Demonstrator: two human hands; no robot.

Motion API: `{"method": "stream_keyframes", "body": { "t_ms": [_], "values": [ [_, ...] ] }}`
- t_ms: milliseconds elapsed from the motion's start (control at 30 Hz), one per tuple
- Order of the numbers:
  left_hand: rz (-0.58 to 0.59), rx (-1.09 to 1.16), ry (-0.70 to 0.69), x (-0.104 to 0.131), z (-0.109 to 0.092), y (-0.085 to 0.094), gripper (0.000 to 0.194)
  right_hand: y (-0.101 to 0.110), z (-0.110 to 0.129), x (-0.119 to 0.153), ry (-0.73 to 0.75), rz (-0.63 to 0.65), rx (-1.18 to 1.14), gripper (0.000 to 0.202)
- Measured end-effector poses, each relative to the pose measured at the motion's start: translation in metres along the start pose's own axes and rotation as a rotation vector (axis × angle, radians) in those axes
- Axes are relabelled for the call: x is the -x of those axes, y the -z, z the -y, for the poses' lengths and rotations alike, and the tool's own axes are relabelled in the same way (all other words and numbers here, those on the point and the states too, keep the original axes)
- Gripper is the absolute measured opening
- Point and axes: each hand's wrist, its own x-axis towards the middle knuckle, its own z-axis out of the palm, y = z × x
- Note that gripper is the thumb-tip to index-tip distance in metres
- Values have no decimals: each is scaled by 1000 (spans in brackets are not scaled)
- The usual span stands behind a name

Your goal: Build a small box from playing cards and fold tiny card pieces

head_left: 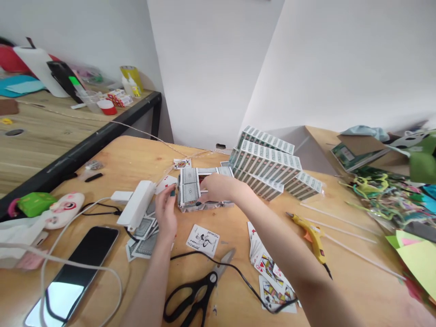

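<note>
A box-like frame built from grey-backed playing cards (190, 187) stands at the middle of the table. My left hand (166, 212) is at its left side, fingers raised and apart, with nothing seen in them. Over its open middle, my right hand (220, 187) reaches down with bent fingers. What the right fingertips grip inside is hidden. A joker card (203, 240) lies face up in front of the frame. Face-up court cards (272, 272) are fanned out under my right forearm. Grey-backed loose cards (146, 245) lie left of my left wrist.
Black-handled scissors (200, 290) lie near the front, a black cable alongside. To the right are a yellow glue gun (311, 234) and thin white sticks (361, 255). Stacked card boxes (269, 161) stand behind. On the left are a phone (78, 268) and a white power strip (137, 205).
</note>
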Motion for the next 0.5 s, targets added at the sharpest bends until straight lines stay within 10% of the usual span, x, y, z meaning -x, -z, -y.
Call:
{"method": "stream_keyframes", "body": {
  "t_ms": [267, 500],
  "values": [
    [156, -52, -49, 4, -10, -6, 51, 35, -16, -68, -122, -323, -23, 36],
    [135, -31, -4, 3, -6, -4, 50, 6, -33, -149, -117, -11, -111, 25]
  ]
}}
